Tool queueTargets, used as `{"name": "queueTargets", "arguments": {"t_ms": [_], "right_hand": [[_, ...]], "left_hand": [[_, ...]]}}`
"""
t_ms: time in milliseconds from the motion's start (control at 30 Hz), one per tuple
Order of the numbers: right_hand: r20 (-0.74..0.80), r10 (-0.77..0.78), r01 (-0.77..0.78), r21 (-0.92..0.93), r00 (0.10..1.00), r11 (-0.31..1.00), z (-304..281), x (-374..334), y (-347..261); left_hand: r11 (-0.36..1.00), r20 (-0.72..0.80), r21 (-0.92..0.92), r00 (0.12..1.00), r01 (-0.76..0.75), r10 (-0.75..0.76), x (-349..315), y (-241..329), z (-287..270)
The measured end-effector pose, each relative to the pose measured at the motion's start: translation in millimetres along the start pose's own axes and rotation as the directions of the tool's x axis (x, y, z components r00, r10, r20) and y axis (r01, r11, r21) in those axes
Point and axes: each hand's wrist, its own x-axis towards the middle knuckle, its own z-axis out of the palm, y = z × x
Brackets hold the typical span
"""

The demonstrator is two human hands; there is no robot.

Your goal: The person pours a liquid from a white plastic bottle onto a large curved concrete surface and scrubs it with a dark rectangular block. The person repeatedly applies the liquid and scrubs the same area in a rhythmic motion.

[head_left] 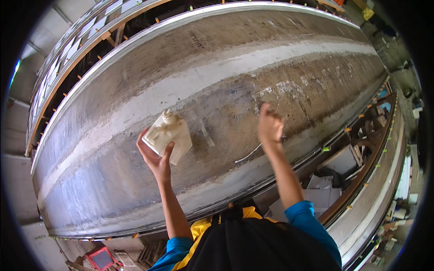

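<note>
My left hand (156, 156) grips a cream-white plastic jug (178, 135) by its lower side, thumb on the near face. The jug is tilted over the worktable, its small capped neck toward the far side. To the right, my right hand (270, 126) is raised above the table with its fingers curled and slightly blurred. What it holds, if anything, I cannot make out. Just left of my right wrist, a thin white strip (248, 153) shows against the table; whether it touches my hand is unclear.
The long worktable (135, 176) has a stained brown-grey top with pale bands and white smears. A wooden-edged rack (86, 49) runs along its far left side. Boards and boxes (323, 192) lie in a recess at the near right, beside another long surface (384, 180). A red-framed panel (101, 258) is at lower left.
</note>
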Motion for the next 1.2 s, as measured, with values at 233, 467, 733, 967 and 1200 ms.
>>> {"name": "queueTargets", "arguments": {"t_ms": [233, 467, 733, 967, 1200], "right_hand": [[-0.028, -0.067, 0.072, 0.342, 0.997, 0.937, -46.3, -36.2, -33.7], [-0.167, -0.079, 0.065, -0.089, 0.983, 0.994, -36.0, -77.4, -80.3], [0.062, -0.061, 0.033, 0.376, 0.996, 0.926, -75.1, -103.4, -96.4], [-0.131, -0.241, 0.241, -0.014, 0.962, 0.97, -55.0, -135.3, -105.1], [0.178, -0.214, 0.13, 0.393, 0.96, 0.91, -82.1, -56.3, -58.6]], "left_hand": [[0.996, 0.163, -0.079, 0.986, 0.036, -0.023, 5.2, -8.1, -51.2], [0.998, 0.214, -0.061, 0.977, 0.005, 0.009, 2.9, -4.6, -79.6], [0.998, 0.207, -0.059, 0.978, -0.005, 0.017, -3.5, -6.5, -95.9], [0.997, 0.172, -0.068, 0.985, 0.033, -0.021, -18.5, -0.9, -91.7], [1.0, 0.115, -0.022, 0.993, 0.01, -0.007, -20.6, 7.0, -81.8]]}}
